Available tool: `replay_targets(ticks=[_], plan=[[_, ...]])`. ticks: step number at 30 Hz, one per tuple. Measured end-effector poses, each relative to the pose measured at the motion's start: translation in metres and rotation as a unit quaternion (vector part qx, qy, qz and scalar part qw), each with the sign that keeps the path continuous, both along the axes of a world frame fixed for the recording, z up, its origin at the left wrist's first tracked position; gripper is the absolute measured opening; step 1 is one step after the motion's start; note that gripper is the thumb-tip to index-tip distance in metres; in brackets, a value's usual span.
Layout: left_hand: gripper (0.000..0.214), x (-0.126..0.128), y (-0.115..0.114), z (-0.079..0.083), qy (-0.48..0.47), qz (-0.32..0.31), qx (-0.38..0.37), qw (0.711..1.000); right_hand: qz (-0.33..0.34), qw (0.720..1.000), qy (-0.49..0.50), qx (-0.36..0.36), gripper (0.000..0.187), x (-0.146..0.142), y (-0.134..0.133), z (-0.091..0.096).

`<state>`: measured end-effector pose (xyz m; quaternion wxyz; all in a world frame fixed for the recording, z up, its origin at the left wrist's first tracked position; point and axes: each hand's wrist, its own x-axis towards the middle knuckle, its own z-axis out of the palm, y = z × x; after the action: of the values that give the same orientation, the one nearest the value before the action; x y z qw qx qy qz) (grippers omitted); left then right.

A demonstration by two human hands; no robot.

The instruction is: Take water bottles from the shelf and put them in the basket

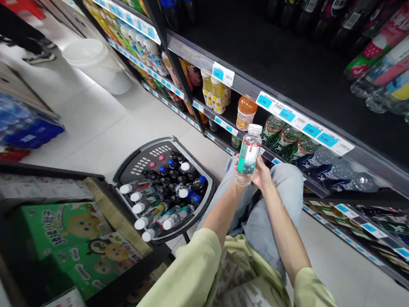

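Head camera view, down a shop aisle: from where I stand, a person in a pale yellow-green top and light jeans is low to the floor with knees bent, holding a clear bottle (251, 157) above the knees, in front of a drinks shelf. It has a white cap and a white and teal label. The left hand (238, 181) is on its near-left side and lower part, mostly hidden by it; the right hand (263, 174) wraps its right side from behind and below. The two hands are close together, closed around the bottle, cap uncovered; how firmly they press I cannot tell.

To hold it well, I'd suggest a light, even grip, since a thin plastic wall would probably dent under a hard squeeze. Turning it slowly between the fingers should bring the label round for reading, and elbows tucked in would help steady it.

Just beyond the bottle, on the shelf, stand an orange drink (246, 112) and green bottles (281, 137). Left of the knees, a dark basket (135, 162) on the floor holds many capped bottles; its rim is best given clearance.
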<state>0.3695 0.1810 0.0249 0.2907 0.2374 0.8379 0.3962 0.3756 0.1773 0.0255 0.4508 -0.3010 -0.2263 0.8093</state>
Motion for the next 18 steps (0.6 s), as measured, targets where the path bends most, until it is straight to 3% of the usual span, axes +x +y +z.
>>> replay_targets(ticks=[8,18], plan=[[0.048,-0.0001,0.0048,-0.0077,0.067,-0.033,-0.028,0.997,-0.018,1.000,-0.006,-0.018,0.072,-0.0014,0.0022,0.0000],[0.056,-0.0044,0.0069,-0.0076,0.056,-0.048,-0.054,0.996,-0.022,0.999,-0.015,-0.027,0.071,-0.0012,0.0022,0.0031]])
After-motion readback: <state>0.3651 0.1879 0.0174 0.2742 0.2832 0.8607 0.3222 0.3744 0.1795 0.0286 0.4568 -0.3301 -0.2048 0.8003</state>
